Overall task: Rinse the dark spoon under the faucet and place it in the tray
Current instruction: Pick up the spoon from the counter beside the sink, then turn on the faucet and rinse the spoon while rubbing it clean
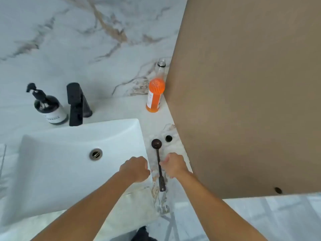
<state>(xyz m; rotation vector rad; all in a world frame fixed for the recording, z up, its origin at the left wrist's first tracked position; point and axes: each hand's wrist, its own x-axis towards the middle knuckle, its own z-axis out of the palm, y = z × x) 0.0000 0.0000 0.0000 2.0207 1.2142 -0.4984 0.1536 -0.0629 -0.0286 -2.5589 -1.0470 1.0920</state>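
Note:
The dark spoon [158,157] lies flat on the marble counter, just right of the white sink [83,131], with its round bowl pointing away from me. My right hand [174,165] sits beside the handle on its right with curled fingers, and the thumb tip is at the handle; whether it grips is unclear. My left hand [134,168] is a loose fist over the sink's right rim, just left of the spoon, holding nothing. The black faucet [76,103] stands behind the sink, and no water is running. No tray shows in this view.
A dark pump soap bottle [50,108] stands left of the faucet. An orange bottle [154,96] and a clear bottle [160,68] stand at the back right. A brown panel [243,101] walls off the counter's right side. A small black round thing [168,138] lies near the spoon's bowl.

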